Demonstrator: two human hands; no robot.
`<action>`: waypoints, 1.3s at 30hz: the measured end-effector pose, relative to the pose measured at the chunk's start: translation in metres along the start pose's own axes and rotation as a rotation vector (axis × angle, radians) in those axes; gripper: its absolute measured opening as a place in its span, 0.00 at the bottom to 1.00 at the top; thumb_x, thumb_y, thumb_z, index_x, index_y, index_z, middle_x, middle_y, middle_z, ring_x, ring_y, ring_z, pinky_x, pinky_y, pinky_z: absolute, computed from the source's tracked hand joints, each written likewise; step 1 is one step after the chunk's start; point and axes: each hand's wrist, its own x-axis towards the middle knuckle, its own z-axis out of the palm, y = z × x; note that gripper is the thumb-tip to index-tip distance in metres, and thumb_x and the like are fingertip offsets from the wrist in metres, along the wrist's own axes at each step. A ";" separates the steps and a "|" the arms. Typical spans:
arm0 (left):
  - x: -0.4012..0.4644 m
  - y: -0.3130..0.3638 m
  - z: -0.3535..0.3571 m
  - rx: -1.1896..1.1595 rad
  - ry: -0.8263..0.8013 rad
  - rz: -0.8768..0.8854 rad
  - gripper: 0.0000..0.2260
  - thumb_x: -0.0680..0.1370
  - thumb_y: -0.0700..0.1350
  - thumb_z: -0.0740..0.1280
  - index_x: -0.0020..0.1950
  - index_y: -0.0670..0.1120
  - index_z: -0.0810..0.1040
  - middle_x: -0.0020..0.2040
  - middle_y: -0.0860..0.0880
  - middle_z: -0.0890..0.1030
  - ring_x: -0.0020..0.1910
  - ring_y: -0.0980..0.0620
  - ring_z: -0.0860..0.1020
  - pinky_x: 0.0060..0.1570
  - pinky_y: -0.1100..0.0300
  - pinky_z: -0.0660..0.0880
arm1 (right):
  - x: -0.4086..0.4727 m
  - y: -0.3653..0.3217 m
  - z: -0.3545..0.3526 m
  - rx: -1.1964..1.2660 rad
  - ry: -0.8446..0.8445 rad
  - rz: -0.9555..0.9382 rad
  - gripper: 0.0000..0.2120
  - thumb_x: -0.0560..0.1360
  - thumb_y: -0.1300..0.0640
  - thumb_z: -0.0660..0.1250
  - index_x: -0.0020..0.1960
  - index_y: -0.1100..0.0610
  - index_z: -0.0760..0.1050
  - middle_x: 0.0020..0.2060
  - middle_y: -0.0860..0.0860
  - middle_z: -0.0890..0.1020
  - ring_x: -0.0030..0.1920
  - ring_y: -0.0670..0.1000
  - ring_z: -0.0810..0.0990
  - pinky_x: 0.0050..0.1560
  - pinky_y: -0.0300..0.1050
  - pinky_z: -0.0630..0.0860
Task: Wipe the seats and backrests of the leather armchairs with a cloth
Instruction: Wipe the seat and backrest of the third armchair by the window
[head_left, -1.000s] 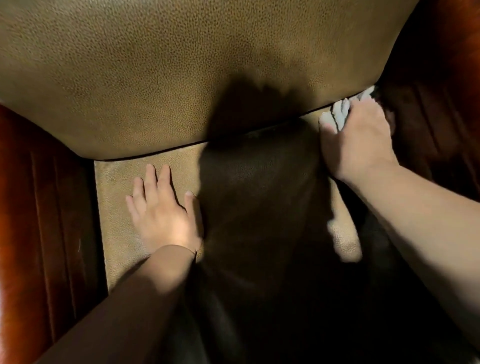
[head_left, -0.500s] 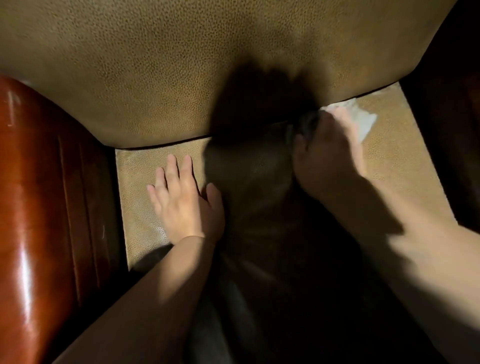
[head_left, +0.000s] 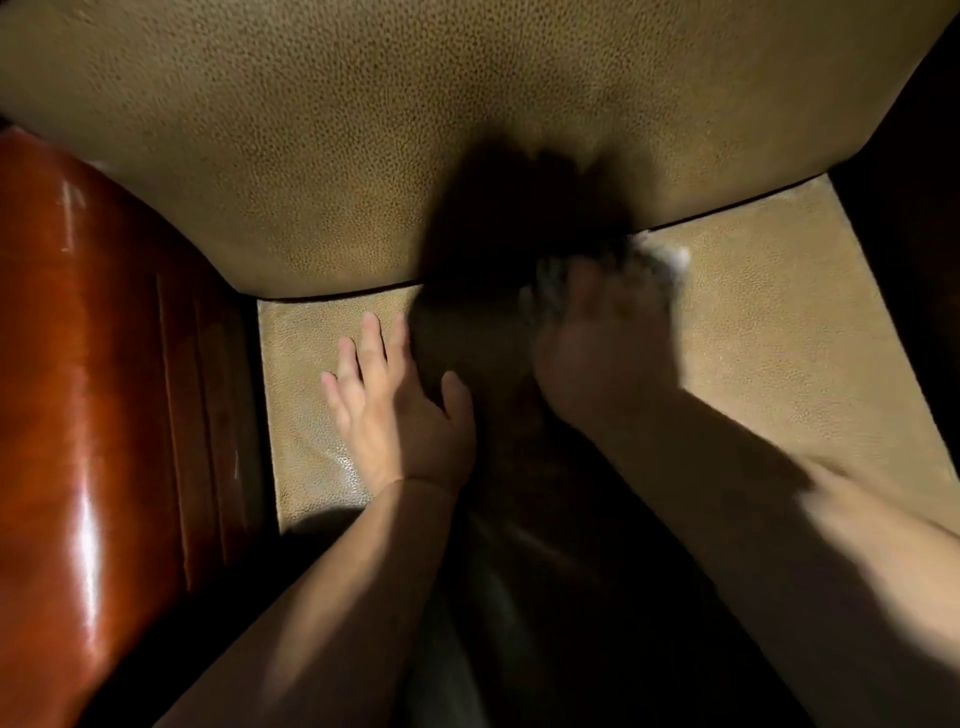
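Observation:
I look down into a leather armchair with a tan pebbled seat and a tan backrest above it. My right hand lies on a white cloth at the back of the seat, near the seam with the backrest; the hand is blurred and in shadow, with most of the cloth hidden under it. My left hand rests flat on the left part of the seat, fingers spread and straight.
A glossy red-brown leather armrest rises at the left. The right armrest is dark and in shadow. A deep shadow covers the middle and front of the seat.
My right hand has slid the cloth leftward along the back seam from the right corner toward the middle. The view has shifted, showing more of the left armrest. My left hand stays put.

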 end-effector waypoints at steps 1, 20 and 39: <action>0.000 0.000 -0.001 0.002 -0.004 0.003 0.37 0.74 0.60 0.57 0.83 0.51 0.65 0.84 0.48 0.62 0.83 0.41 0.58 0.82 0.39 0.50 | -0.004 -0.011 0.001 0.026 -0.013 -0.057 0.22 0.84 0.46 0.53 0.69 0.59 0.73 0.65 0.63 0.76 0.69 0.65 0.71 0.74 0.62 0.60; -0.001 -0.004 -0.012 -0.095 -0.039 0.022 0.32 0.78 0.56 0.52 0.82 0.50 0.66 0.84 0.50 0.62 0.84 0.45 0.55 0.83 0.44 0.45 | -0.014 -0.017 -0.017 0.213 -0.181 -0.354 0.23 0.78 0.48 0.61 0.71 0.54 0.74 0.69 0.58 0.77 0.70 0.62 0.74 0.74 0.55 0.67; 0.028 -0.082 -0.200 0.462 -0.304 0.599 0.23 0.81 0.57 0.53 0.66 0.49 0.80 0.64 0.47 0.82 0.68 0.42 0.76 0.75 0.44 0.65 | -0.012 -0.015 -0.052 0.199 -0.268 -0.043 0.19 0.78 0.43 0.58 0.66 0.48 0.68 0.64 0.55 0.72 0.65 0.64 0.72 0.64 0.58 0.74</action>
